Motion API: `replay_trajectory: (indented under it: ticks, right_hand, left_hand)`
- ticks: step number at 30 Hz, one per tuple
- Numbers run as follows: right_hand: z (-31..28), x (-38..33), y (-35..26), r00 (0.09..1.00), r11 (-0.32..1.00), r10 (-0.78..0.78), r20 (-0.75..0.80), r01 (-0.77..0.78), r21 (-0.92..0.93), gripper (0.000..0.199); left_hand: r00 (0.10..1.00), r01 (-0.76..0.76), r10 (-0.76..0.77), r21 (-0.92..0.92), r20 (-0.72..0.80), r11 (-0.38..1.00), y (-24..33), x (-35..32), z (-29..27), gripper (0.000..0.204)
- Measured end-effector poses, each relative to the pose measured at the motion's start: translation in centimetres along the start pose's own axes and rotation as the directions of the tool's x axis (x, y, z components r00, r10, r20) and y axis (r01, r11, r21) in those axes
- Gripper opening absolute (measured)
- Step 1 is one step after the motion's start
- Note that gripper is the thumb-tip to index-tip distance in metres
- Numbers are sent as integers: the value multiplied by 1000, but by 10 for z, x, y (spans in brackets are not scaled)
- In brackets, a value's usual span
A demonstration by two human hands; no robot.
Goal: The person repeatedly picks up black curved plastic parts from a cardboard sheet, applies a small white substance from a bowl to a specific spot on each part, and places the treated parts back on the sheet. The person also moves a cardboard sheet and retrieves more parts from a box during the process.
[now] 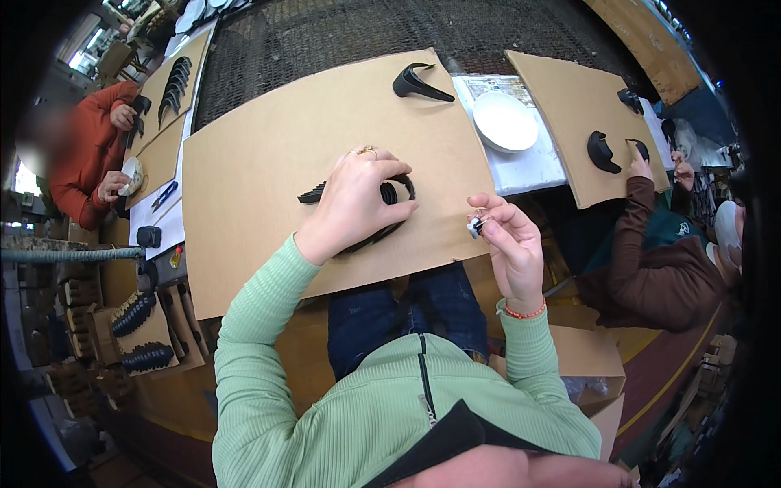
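My left hand (355, 202) rests over a stack of curved black pieces (389, 193) on the tan board, with the thumb and fingers bent round the curved end. The palm hides the middle of the stack, and its layered edges show on both sides. Off to the right, beyond the board's near right edge, my right hand (514, 244) pinches a small pale and dark thing (475, 225) between thumb and fingers; its kind is too small to make out. A single curved black piece (419, 83) lies near the far edge of the board.
A white bowl (505, 122) stands right of my tan board (244, 187). At the right board (561, 106), a person in brown handles black pieces. Across on the left, a person in orange (89, 154) holds a small bowl. Dark mesh (325, 41) runs behind.
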State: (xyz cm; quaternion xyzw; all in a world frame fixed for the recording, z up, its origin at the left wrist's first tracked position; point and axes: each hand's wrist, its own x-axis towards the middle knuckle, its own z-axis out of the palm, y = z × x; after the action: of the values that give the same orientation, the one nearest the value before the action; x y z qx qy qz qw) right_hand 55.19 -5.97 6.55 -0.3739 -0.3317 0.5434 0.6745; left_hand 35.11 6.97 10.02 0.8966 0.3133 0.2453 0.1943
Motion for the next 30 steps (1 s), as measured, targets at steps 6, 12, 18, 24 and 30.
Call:
replay_trajectory:
  ticks: [6,12,18,24,30]
  right_hand:
    - [-4,-1,-5,998,999,-45,-39,44,-25,7]
    - [-12,-3,-9,996,997,-71,-62,70,-18,8]
    - [-18,-5,-14,991,995,-95,-92,96,2,7]
    - [-25,-6,-25,978,987,-153,-143,157,17,6]
    - [-31,-6,-36,959,971,-231,-165,237,15,5]
  left_hand:
    - [998,-36,38,-30,45,999,-6,18,2,33]
    - [952,-149,162,-67,261,987,-29,51,16,33]
    - [930,-254,254,-37,264,967,-41,75,13,16]
    - [977,-200,206,-120,44,972,-22,90,-23,18]
    - [972,-127,182,-319,149,939,8,70,-45,19]
